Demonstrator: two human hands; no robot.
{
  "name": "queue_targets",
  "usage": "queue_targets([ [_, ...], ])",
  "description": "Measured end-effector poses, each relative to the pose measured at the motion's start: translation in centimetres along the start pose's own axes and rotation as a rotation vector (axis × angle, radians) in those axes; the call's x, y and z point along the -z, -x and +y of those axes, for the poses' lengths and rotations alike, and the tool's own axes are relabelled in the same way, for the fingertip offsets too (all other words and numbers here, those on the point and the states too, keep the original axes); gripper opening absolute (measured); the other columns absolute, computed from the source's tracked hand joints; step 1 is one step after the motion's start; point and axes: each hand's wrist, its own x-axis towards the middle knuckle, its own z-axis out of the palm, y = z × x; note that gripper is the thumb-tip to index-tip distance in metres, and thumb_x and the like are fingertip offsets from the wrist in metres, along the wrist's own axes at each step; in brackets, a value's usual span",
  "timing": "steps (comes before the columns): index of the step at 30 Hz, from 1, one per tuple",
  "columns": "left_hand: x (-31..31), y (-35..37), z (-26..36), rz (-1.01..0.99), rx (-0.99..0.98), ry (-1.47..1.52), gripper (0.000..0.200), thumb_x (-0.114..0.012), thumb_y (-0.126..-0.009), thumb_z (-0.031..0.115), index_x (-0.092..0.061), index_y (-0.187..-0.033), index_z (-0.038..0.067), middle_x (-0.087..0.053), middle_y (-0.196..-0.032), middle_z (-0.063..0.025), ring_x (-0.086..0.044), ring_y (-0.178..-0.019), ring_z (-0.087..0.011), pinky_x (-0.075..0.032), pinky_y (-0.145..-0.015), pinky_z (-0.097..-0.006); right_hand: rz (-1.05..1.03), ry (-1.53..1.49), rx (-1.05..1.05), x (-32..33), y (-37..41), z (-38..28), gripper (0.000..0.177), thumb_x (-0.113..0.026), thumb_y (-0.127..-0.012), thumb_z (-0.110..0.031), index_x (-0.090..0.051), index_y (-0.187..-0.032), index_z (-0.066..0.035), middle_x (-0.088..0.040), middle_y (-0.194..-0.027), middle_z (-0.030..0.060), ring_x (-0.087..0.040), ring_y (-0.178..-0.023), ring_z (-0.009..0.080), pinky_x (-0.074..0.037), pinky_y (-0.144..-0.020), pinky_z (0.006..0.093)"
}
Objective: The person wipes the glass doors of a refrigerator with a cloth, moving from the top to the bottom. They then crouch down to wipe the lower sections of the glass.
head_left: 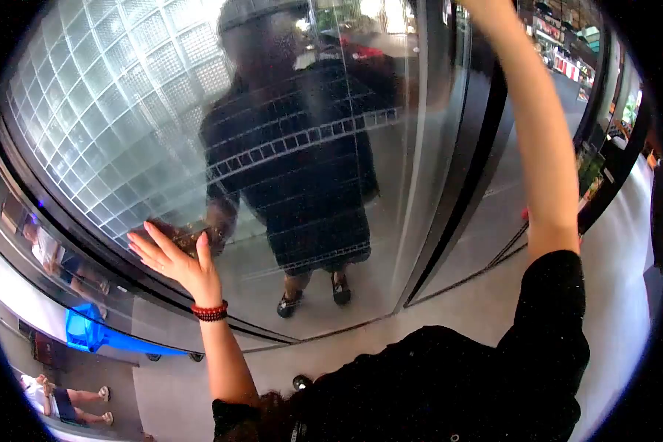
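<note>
Glass panel stands upright before the person, a dark frame along its right; the left hand, fingers spread, empty, is at its lower left, contact unclear; the right hand is cut off, grip untellable; flat, even palm pressure would likely suit the smooth surface

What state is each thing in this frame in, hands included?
Left hand: open, fingers spread, at the glass; contact unclear.
Right arm: raised, its hand beyond the top edge.
Glass panel: upright, reflecting the person; open or closed, cannot tell.
Red beaded bracelet: worn on the left wrist.
Blue object: on the far left; details unclear.
</note>
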Motion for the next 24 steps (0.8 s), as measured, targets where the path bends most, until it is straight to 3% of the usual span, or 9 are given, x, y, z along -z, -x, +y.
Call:
queue_targets([
  [3, 0.0, -0.1, 0.0, 0.008, 0.006, 0.015, 0.086, -0.061, -0.084, 0.050, -0.024, -0.149, 0.009, -0.009, -0.155, -0.0213, -0.008, -0.142, -0.0410, -0.007, -0.112, -0.0555, -0.106, 0.065, -0.013, -0.9, 10.6, -5.1, 0.033, -0.047, -0.085, -0.019, -0.065, -0.113, -0.013, -0.066, -0.104, 0.0104, -0.059, -0.103, 0.0277, -0.041, -0.095, 0.0407],
  [5, -0.1, -0.1, 0.1, 0.012, 0.014, 0.016, 0.085, -0.062, -0.084, 0.049, -0.024, -0.149, 0.009, -0.010, -0.155, -0.0212, -0.008, -0.142, -0.0411, -0.007, -0.111, -0.0561, -0.350, 0.075, -0.062, -1.7, 22.0, -9.0, 0.039, -0.047, -0.088, -0.027, -0.060, -0.125, -0.020, -0.056, -0.129, 0.0052, -0.046, -0.125, 0.0284, -0.026, -0.108, 0.0470],
  [6, -0.2, -0.1, 0.0, 0.014, 0.017, 0.016, 0.085, -0.062, -0.084, 0.049, -0.024, -0.149, 0.009, -0.010, -0.155, -0.0213, -0.008, -0.142, -0.0410, -0.007, -0.111, -0.0563, -0.498, -0.305, -0.435, -1.9, 27.1, -12.2, 0.040, -0.050, -0.086, -0.028, -0.060, -0.124, -0.022, -0.054, -0.130, 0.0033, -0.044, -0.126, 0.0263, -0.027, -0.107, 0.0485],
  [8, -0.3, 0.0, -0.1, 0.009, 0.021, -0.022, 0.086, -0.064, -0.083, 0.047, -0.024, -0.149, 0.009, -0.010, -0.155, -0.0216, -0.008, -0.142, -0.0414, -0.009, -0.111, -0.0565, -0.425, 0.003, 0.021, -1.3, 37.2, -15.7, 0.036, -0.058, -0.079, -0.020, -0.063, -0.114, -0.024, -0.057, -0.123, 0.0015, -0.048, -0.122, 0.0260, -0.030, -0.105, 0.0497],
  [9, -0.4, 0.0, 0.0, 0.017, 0.006, -0.014, 0.086, -0.064, -0.083, 0.047, -0.025, -0.148, 0.009, -0.011, -0.154, -0.0219, -0.009, -0.142, -0.0417, -0.009, -0.111, -0.0562, -0.396, -0.055, 0.012, -0.8, 38.9, -16.9, 0.034, -0.062, -0.074, -0.012, -0.065, -0.107, -0.023, -0.059, -0.119, 0.0021, -0.050, -0.119, 0.0266, -0.032, -0.103, 0.0506],
  [11, -0.2, 0.0, -0.4, 0.018, -0.029, -0.025, 0.086, -0.065, -0.082, 0.047, -0.025, -0.148, 0.009, -0.011, -0.154, -0.0227, -0.009, -0.141, -0.0421, -0.010, -0.111, -0.0558, -0.515, 0.063, 0.013, -0.2, 40.7, -16.1, 0.036, -0.053, -0.082, -0.027, -0.062, -0.117, -0.024, -0.056, -0.127, 0.0014, -0.049, -0.119, 0.0267, -0.032, -0.101, 0.0473],
  [13, 0.3, -0.2, -0.3, 0.007, -0.052, 0.006, 0.084, -0.064, -0.083, 0.049, -0.028, -0.147, 0.008, -0.013, -0.153, -0.0246, -0.012, -0.140, -0.0444, -0.012, -0.111, -0.0535, -0.471, -0.211, -0.510, 0.4, 37.7, -15.1, 0.033, -0.051, -0.088, -0.024, -0.061, -0.118, -0.015, -0.058, -0.122, 0.0084, -0.050, -0.116, 0.0294, -0.039, -0.092, 0.0463],
  [16, 1.7, -0.3, -0.4, -0.037, -0.102, 0.052, 0.078, -0.069, -0.083, 0.035, -0.030, -0.147, 0.012, -0.013, -0.154, -0.0222, -0.015, -0.139, -0.0436, -0.014, -0.112, -0.0516, -0.128, 0.077, -0.574, -0.4, 36.0, -14.7, 0.050, -0.050, -0.094, -0.023, -0.038, -0.139, -0.002, -0.032, -0.148, 0.0199, -0.034, -0.133, 0.0363, -0.026, -0.108, 0.0424],
  [24, 6.3, 1.4, -7.1, -0.181, -0.070, 0.140, 0.062, -0.067, -0.084, 0.016, -0.042, -0.140, 0.010, -0.019, -0.154, -0.0186, -0.013, -0.141, -0.0416, -0.014, -0.112, -0.0507, 0.150, 0.043, -0.934, -7.9, 31.6, -26.1, 0.054, -0.047, -0.098, -0.021, -0.028, -0.142, 0.002, -0.023, -0.149, 0.0225, -0.023, -0.137, 0.0365, -0.017, -0.112, 0.0433],
])
